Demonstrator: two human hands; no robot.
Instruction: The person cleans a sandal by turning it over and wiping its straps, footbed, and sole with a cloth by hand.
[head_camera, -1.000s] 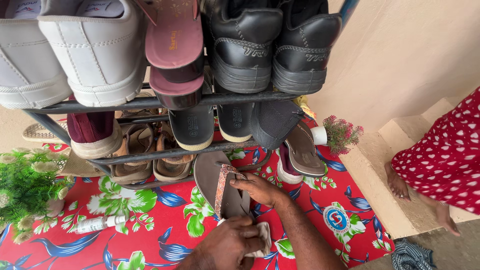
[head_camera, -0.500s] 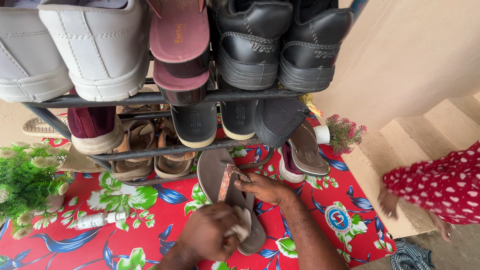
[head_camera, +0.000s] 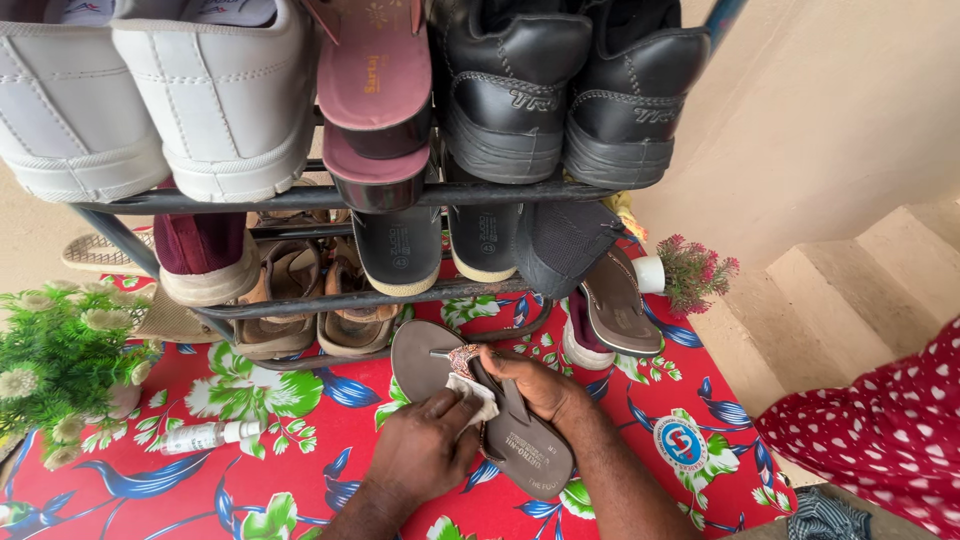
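Note:
A brown flat sandal (head_camera: 418, 358) with a patterned strap lies on the red floral mat (head_camera: 300, 440), in front of the shoe rack. My right hand (head_camera: 532, 386) grips it at the strap and holds it steady. My left hand (head_camera: 425, 452) presses a small white cloth (head_camera: 472, 394) against the footbed, right beside the strap. The heel end of the sandal (head_camera: 535, 458) shows bare below both hands.
A dark metal shoe rack (head_camera: 330, 196) holds white shoes (head_camera: 220, 100), pink sandals (head_camera: 375, 90), black shoes (head_camera: 560, 90) and several more pairs below. A green potted plant (head_camera: 60, 370) and a small white bottle (head_camera: 205, 436) lie left. At the right are a pink flower pot (head_camera: 680, 272), steps (head_camera: 850, 300) and a person in a red dotted garment (head_camera: 880, 430).
My left hand has slid the cloth from the heel up to the strap area. The person in red has moved away from the step towards the lower right.

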